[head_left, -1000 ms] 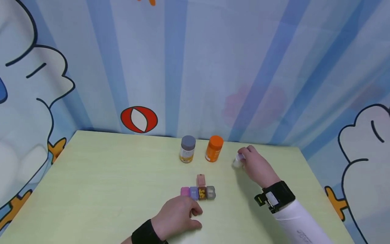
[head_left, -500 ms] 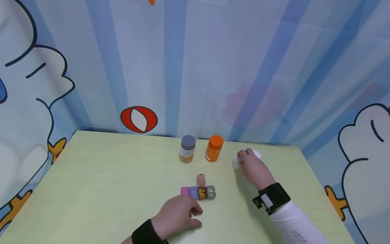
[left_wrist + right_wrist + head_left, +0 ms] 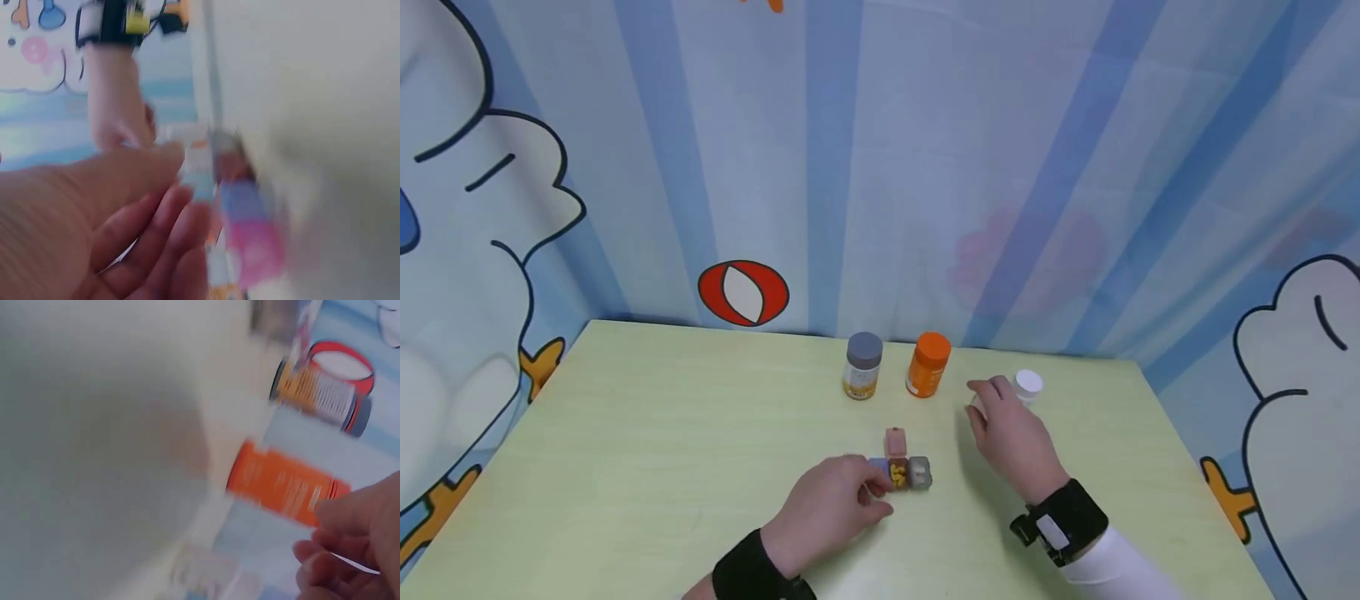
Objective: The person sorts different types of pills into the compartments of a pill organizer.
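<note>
My left hand hovers low over the left end of a row of small coloured blocks, its fingers loosely bent. A pink block is hidden under it in the head view but shows blurred beside the fingers in the left wrist view. The row continues with a blue block, a brown block with yellow marks and a grey block; a pale pink block lies behind. My right hand, fingers loosely bent, is beside a white-capped bottle. Something whitish by its thumb is unclear.
An orange bottle and a grey-capped bottle stand upright near the back of the pale yellow table. Behind the table hangs a blue striped cloth printed with cartoon figures.
My right hand has drawn back toward me and to the left, uncovering the white cap. My left hand has shifted slightly forward, over the pink block.
</note>
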Tool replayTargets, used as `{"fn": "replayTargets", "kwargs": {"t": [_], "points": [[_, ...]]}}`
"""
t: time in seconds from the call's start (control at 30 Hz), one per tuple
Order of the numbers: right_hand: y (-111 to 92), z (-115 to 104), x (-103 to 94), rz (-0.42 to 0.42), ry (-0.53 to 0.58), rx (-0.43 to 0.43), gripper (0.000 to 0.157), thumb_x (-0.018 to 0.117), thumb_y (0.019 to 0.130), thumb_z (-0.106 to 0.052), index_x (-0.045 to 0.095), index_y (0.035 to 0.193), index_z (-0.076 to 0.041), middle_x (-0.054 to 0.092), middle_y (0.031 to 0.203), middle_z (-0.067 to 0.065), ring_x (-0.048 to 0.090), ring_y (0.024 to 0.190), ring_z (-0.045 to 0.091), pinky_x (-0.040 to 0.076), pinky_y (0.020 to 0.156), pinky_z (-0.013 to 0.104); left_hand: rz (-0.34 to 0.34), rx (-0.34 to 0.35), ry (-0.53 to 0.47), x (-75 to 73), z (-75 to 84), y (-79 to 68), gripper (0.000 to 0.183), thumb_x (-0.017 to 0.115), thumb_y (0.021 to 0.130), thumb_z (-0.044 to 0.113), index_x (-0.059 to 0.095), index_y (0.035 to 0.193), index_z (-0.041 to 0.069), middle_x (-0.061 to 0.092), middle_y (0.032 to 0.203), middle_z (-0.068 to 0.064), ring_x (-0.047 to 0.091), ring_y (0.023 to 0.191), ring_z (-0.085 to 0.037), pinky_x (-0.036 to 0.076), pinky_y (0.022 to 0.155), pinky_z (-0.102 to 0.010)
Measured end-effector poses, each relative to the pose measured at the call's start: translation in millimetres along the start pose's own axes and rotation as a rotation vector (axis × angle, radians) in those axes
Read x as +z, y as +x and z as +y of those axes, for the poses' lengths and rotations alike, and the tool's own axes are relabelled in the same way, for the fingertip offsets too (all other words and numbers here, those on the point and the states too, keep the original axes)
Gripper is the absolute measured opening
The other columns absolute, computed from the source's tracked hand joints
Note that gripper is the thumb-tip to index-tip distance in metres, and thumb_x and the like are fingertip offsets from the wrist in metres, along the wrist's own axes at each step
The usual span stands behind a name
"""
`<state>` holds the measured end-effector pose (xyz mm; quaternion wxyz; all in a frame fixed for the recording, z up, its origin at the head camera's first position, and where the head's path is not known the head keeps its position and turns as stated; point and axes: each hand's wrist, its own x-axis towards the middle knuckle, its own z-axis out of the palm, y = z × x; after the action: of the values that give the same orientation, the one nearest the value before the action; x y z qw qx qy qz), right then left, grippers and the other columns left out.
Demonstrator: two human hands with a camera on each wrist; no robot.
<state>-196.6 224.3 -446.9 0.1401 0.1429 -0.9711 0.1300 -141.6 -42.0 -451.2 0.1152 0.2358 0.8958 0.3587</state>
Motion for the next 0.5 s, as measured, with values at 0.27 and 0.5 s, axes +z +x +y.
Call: {"fn": "replayTargets", "kwargs": {"t": [0.27,0.5], "points": [[-13,-35,21.2,-0.379,0.35,-0.006,0.053,0.059,0.088,-0.038,0.045,0.132,-0.013,0.056,0.121,0.0,0.049,0.109,0.013,0.044,0.091,0.037,0.149,-0.097,0.115,-22.2,-15.6,3.1,0.041,0.073,0.074,0.034,0.064,0.11,0.017,0.06,0.105,-0.002,0.052,0.086,-0.015,0.047,0.074,-0.034],[-12,-46,29.5,-0.417,0.532,0.03,0.06,0.051,0.093,-0.038,0.026,0.143,-0.018,0.056,0.123,-0.006,0.051,0.109,0.009,0.044,0.092,0.036,0.113,-0.098,0.11,-11.6,-30.2,7.9,0.044,0.077,0.07,0.035,0.066,0.108,0.016,0.061,0.101,0.001,0.051,0.083,-0.012,0.045,0.073,-0.033]]}}
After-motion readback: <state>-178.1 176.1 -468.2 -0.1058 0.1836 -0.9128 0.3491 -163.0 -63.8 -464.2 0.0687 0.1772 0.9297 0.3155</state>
